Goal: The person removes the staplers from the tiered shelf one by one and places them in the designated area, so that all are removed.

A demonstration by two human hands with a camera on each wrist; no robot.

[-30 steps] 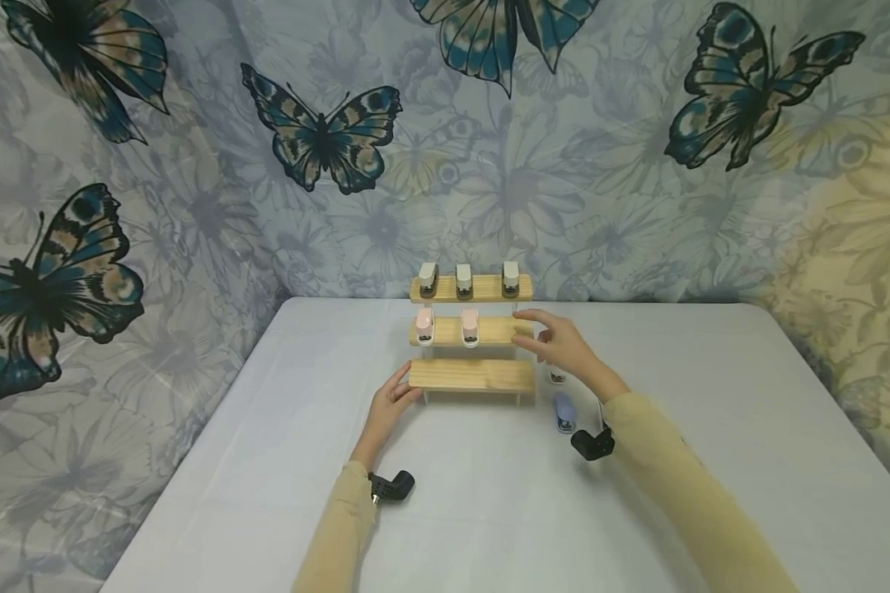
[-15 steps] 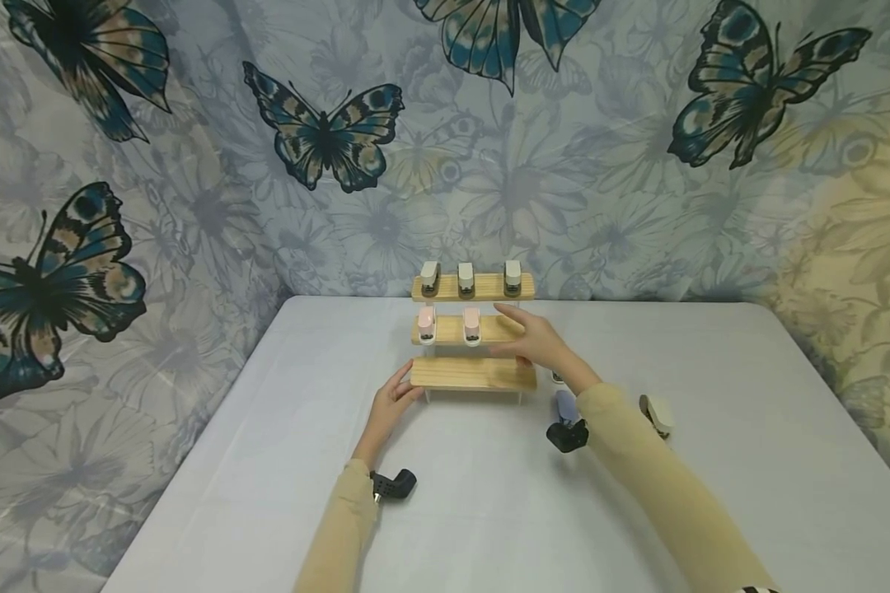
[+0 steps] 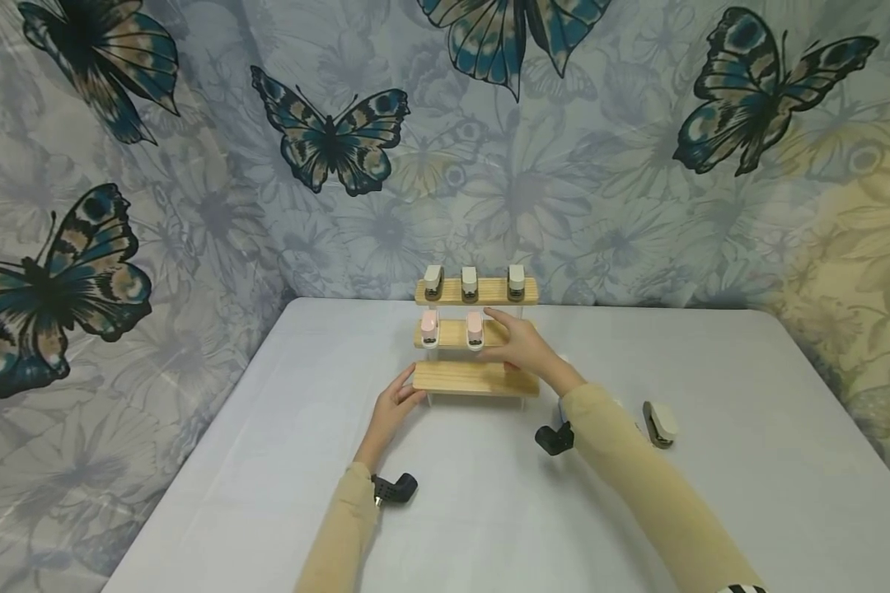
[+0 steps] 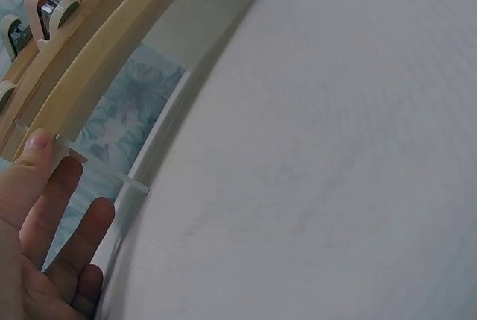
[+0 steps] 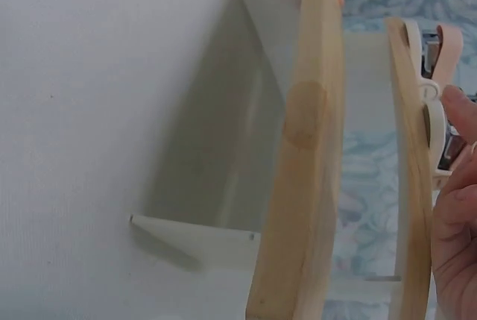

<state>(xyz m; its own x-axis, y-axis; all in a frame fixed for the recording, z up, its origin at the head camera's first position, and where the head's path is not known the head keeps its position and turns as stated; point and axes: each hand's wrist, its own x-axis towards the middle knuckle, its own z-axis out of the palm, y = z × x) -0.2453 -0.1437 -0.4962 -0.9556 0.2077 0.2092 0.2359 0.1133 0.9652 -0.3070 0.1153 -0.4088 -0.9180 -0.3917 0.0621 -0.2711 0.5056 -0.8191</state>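
A wooden three-tier display rack [image 3: 452, 377] stands on the table. My left hand [image 3: 391, 412] grips the left end of its lowest shelf, thumb on top and index finger beneath. Two pink mini staplers stand on the middle shelf, one at the left end [image 3: 429, 327] and another pink stapler [image 3: 475, 329] near the middle. My right hand [image 3: 522, 346] holds the latter between thumb and fingers. In the right wrist view, my fingers partly cover that stapler [image 5: 452, 148]. The upper shelf carries several white staplers [image 3: 469, 282] in a row.
A white stapler [image 3: 662, 424] lies on the table [image 3: 749, 478] to the right of my right sleeve [image 3: 638, 461]. That arm hides most of a blue stapler. Black wrist cameras sit on both wrists. A butterfly-patterned cloth [image 3: 371, 239] hangs behind the table.
My right hand has moved left along the middle shelf, from its right end to the nearer pink stapler. The white stapler on the table came into view. My left hand stayed on the rack.
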